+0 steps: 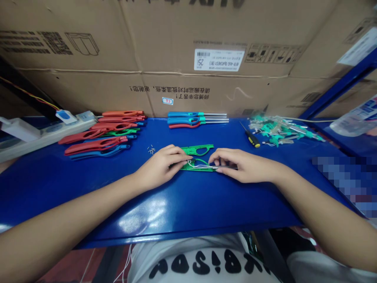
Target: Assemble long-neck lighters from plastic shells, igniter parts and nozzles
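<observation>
Lying between 2 grips (pixel 168 164) (pixel 231 165), green handle half (pixel 187 167)

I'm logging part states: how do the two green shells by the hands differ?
The near green shell has white wires across it; the far green shell shows none. The left hand and right hand partly cover the near shell, while the far shell lies mostly uncovered. Both shells have a looped opening.
</observation>
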`<state>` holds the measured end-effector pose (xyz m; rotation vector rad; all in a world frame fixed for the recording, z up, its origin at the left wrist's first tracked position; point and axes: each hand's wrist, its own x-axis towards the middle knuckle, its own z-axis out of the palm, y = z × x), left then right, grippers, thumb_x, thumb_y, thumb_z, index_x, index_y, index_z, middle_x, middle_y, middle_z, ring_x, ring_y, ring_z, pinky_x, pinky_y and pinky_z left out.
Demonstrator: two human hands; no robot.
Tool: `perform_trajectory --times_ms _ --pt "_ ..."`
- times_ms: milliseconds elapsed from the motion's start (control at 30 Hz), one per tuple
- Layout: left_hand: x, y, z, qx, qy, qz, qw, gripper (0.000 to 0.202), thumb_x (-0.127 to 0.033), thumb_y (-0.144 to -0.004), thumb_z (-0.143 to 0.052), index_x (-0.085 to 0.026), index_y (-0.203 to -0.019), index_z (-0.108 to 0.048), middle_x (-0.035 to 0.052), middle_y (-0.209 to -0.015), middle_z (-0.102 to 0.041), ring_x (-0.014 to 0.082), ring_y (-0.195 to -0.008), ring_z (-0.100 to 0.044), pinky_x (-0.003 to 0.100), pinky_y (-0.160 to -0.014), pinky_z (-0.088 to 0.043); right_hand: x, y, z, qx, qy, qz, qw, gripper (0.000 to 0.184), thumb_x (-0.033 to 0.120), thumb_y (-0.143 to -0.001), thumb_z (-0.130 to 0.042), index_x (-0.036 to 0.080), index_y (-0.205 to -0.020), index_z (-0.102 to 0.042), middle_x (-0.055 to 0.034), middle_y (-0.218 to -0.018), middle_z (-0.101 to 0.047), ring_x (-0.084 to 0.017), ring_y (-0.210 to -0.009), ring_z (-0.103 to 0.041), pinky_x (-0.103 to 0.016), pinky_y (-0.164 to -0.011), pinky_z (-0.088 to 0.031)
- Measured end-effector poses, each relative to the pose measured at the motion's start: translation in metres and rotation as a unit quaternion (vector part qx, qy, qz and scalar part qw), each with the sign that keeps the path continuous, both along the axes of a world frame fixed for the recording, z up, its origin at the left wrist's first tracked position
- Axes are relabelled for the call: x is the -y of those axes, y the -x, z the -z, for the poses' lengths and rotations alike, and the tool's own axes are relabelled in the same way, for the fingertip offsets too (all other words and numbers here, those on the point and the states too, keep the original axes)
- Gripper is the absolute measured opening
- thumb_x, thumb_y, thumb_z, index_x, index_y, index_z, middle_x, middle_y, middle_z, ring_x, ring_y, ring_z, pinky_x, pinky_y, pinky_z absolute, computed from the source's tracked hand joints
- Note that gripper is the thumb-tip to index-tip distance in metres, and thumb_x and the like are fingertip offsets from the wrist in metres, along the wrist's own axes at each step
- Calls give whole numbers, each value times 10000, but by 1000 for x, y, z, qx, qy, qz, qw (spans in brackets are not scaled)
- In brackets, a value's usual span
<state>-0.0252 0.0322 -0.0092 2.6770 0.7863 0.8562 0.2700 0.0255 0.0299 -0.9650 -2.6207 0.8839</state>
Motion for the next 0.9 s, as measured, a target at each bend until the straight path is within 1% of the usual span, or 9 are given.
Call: perform_trajectory --times_ms 133,233,300,433,500,667,800,900 --pt "0 -2 2 22 29 -11 999 205 -171 -982 -588 -159 -1137 -722 83 -1038 -716 182 -969 -666 323 -875 -559 -1 -1 -1 5 1 16 1000 180 296 -963 -578 167 -1073 -640 -50 -920 -647 -155 -792 -573 -276 -706 -459" --pt "0 -4 3 34 54 -31 998 143 -197 -966 -630 -158 -1056 -734 68 -987 -718 162 -910 -677 287 -832 -556 -1 -1 -2 3 4 16 1000 167 305 -950 -595 165 -1014 -660 -49 -885 -665 -156 -776 -585 -276 -699 -458" --pt "-1 -4 3 36 64 -41 996 126 -210 -956 -651 -158 -1030 -739 63 -966 -716 155 -875 -676 274 -801 -550 -1 -1 -3 2 14 18 1000 169 314 -944 -604 164 -985 -670 -50 -872 -680 -157 -766 -599 -277 -698 -462" --pt "0 -4 1 38 76 -46 995 127 -222 -956 -650 -160 -1014 -745 62 -953 -716 156 -863 -673 274 -795 -544 0 -1 -6 16 24 9 1000 155 302 -934 -620 166 -961 -688 -52 -885 -706 -154 -764 -627 -272 -695 -467" --pt "1 -4 0 34 82 -48 995 136 -231 -960 -642 -164 -1014 -747 64 -958 -717 158 -862 -675 278 -796 -545 0 -1 -5 29 10 4 1000 150 300 -931 -630 167 -952 -696 -51 -886 -707 -153 -760 -629 -270 -688 -462" --pt "1 -3 -1 32 93 -49 994 155 -250 -964 -633 -169 -1021 -752 70 -960 -722 162 -853 -682 281 -779 -549 -1 -3 -3 79 -45 18 996 162 319 -933 -652 169 -920 -713 -50 -868 -707 -165 -746 -625 -281 -665 -440" --pt "0 -3 -1 34 96 -43 994 158 -258 -961 -640 -169 -1015 -759 75 -967 -738 170 -864 -697 288 -781 -557 0 -4 -5 93 -101 -3 991 177 292 -971 -608 188 -916 -741 -57 -932 -715 -185 -828 -652 -297 -719 -450" --pt "0 -2 0 33 88 -38 995 153 -261 -963 -640 -180 -1005 -762 70 -966 -752 178 -892 -705 306 -815 -564 3 -4 -7 109 -143 -15 983 222 298 -995 -575 187 -907 -746 -60 -917 -707 -194 -850 -657 -302 -735 -452"
